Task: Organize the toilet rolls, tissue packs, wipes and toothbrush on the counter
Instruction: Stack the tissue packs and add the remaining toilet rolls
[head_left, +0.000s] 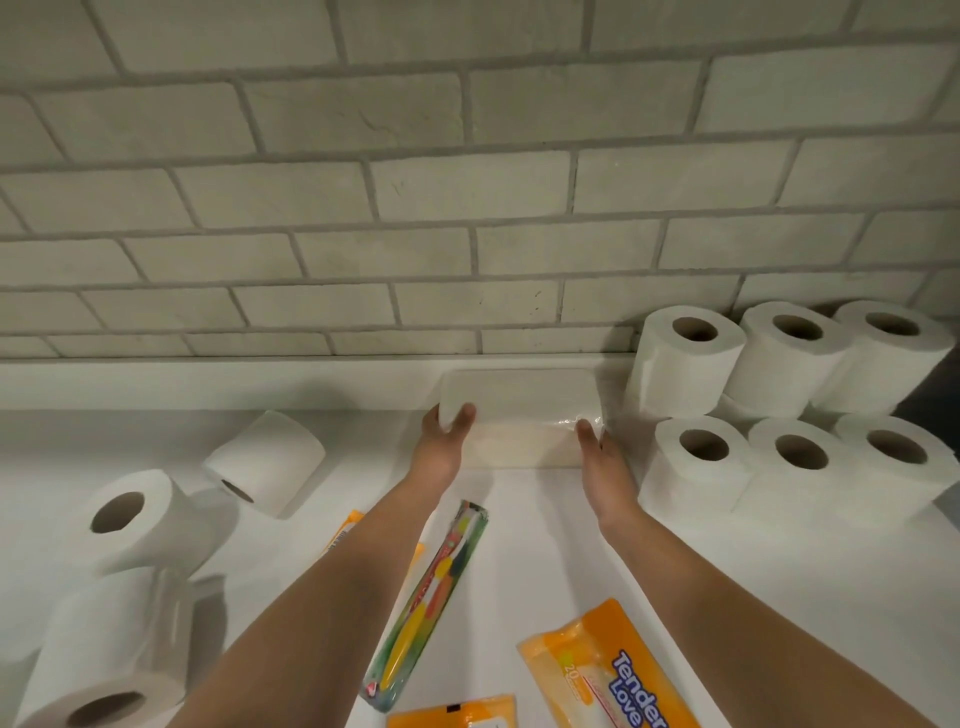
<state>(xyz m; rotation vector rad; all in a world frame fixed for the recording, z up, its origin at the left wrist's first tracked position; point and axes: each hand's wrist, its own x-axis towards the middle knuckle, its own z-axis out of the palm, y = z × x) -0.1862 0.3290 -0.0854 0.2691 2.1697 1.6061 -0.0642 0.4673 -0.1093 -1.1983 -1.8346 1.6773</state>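
Note:
A white tissue pack (519, 410) in clear wrap lies against the back ledge of the counter. My left hand (441, 441) grips its left end, fingers curled over the corner. My right hand (605, 457) presses flat against its right end. Several toilet rolls (789, 400) stand upright in rows right beside the pack at the back right. Three more toilet rolls (140, 519) lie loose at the left. A packaged toothbrush (431, 597) lies between my forearms. Orange wipes packs (608, 670) lie at the front, and another orange pack (348, 525) shows under my left forearm.
A grey brick-tile wall (467, 182) rises behind the white counter (519, 519). A low white ledge (208, 382) runs along the wall's foot. A dark edge (940, 384) shows at the far right past the rolls.

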